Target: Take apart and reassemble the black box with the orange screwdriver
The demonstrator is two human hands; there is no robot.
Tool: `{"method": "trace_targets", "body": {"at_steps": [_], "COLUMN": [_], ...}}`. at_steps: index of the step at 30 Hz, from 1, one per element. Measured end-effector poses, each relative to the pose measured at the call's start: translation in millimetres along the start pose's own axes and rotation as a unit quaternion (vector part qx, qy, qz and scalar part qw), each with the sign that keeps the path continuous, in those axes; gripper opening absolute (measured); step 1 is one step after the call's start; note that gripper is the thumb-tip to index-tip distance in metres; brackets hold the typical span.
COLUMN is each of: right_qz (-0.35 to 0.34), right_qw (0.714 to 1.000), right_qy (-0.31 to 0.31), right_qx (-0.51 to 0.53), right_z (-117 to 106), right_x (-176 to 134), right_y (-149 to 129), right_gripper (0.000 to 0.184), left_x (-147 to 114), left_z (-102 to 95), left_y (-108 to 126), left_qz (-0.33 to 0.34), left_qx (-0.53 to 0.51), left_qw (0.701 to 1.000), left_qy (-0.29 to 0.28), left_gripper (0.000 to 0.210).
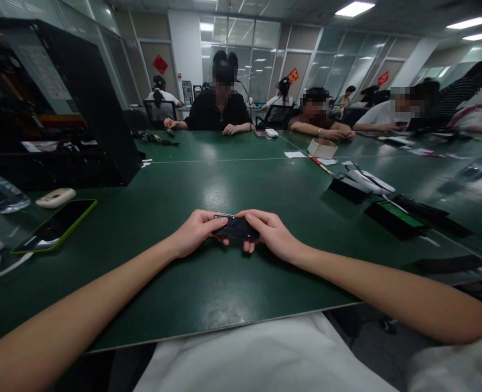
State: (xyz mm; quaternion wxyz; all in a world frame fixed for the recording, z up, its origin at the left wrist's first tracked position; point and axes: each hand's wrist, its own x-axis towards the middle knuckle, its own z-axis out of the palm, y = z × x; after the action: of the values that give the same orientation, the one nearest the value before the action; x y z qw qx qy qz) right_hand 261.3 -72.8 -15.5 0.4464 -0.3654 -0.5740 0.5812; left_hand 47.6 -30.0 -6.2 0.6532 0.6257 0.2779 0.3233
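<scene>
Between my two hands is a small flat black rectangular object, held just above the green table in the middle of the view. My left hand grips its left end, thumb on the face and fingers behind. At the right end my right hand pinches it in the same way. A thin light edge or strip runs along the top near my left fingers; I cannot make out what it is. Its exact kind does not show, and the fingers hide its back.
A phone with a green case, a white cable and a beige oval object lie left, by a black cabinet. Black cases and a white device lie right. A small box stands farther back. Several people sit across the table.
</scene>
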Motion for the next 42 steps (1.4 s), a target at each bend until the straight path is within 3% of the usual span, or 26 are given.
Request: {"method": "trace_targets", "body": {"at_steps": [7,11,15,18,19,20,21,22,24,25,27,29,31,35,42], "right_qz": [0.158,0.218,0.158,0.056,0.027,0.002,-0.007,0.013,0.137,0.197,0.275,0.316,0.326,0.322,0.339], "right_qw": [0.974,0.941,0.960,0.978,0.958,0.916,0.850,0.765,0.611,0.571,0.529,0.523,0.539,0.567,0.554], "right_qy": [-0.120,-0.220,-0.211,-0.145,-0.101,-0.036,0.030,0.088,0.203,0.228,0.255,0.256,0.245,0.230,0.223], "right_qx": [0.114,0.139,0.097,-0.141,-0.268,-0.399,-0.525,-0.638,-0.753,-0.764,-0.761,-0.749,-0.737,-0.723,-0.727], "right_z": [-10.7,-11.3,-21.7,-54.1,-70.6,-89.4,-110.2,-132.1,-176.6,-197.6,-233.9,-259.3,-273.1,-277.8,-291.2], "right_x": [9.2,5.2,-4.0,-22.2,-31.8,-43.0,-55.6,-69.0,-95.7,-107.7,-126.6,-136.9,-139.0,-131.6,-131.0], "right_y": [-7.6,-15.4,-35.6,-68.0,-80.9,-93.6,-105.4,-115.4,-128.5,-131.1,-129.7,-122.8,-114.5,-103.8,-92.3], "right_gripper": [0.033,0.046,0.043,0.041,0.041,0.041,0.040,0.039,0.029,0.029,0.029,0.031,0.032,0.033,0.036], "left_x": [-0.3,-2.6,-0.7,2.8,3.8,4.7,5.2,5.6,5.8,5.8,5.8,5.9,6.1,5.7,5.7], "left_z": [1.2,2.1,0.9,-0.4,-0.6,-0.7,-0.6,-0.4,0.1,0.4,0.9,1.3,1.7,2.1,2.0], "left_y": [2.6,7.8,5.7,2.0,1.4,1.4,1.9,2.7,4.5,5.3,6.4,7.3,8.3,10.8,10.5], "left_qz": [0.003,0.025,0.034,0.012,0.004,-0.003,-0.008,-0.010,-0.010,-0.009,-0.007,-0.006,-0.007,-0.011,-0.007], "left_qx": [0.027,0.072,0.046,0.013,0.022,0.042,0.067,0.092,0.133,0.148,0.169,0.181,0.187,0.205,0.219], "left_qw": [0.999,0.997,0.998,0.999,0.999,0.999,0.997,0.995,0.989,0.986,0.982,0.980,0.979,0.975,0.972], "left_qy": [-0.019,-0.026,-0.040,-0.030,-0.028,-0.029,-0.035,-0.043,-0.063,-0.071,-0.079,-0.082,-0.083,-0.083,-0.090], "left_gripper": [0.035,0.030,0.046,0.058,0.057,0.056,0.053,0.050,0.047,0.045,0.043,0.042,0.042,0.041,0.040]}}
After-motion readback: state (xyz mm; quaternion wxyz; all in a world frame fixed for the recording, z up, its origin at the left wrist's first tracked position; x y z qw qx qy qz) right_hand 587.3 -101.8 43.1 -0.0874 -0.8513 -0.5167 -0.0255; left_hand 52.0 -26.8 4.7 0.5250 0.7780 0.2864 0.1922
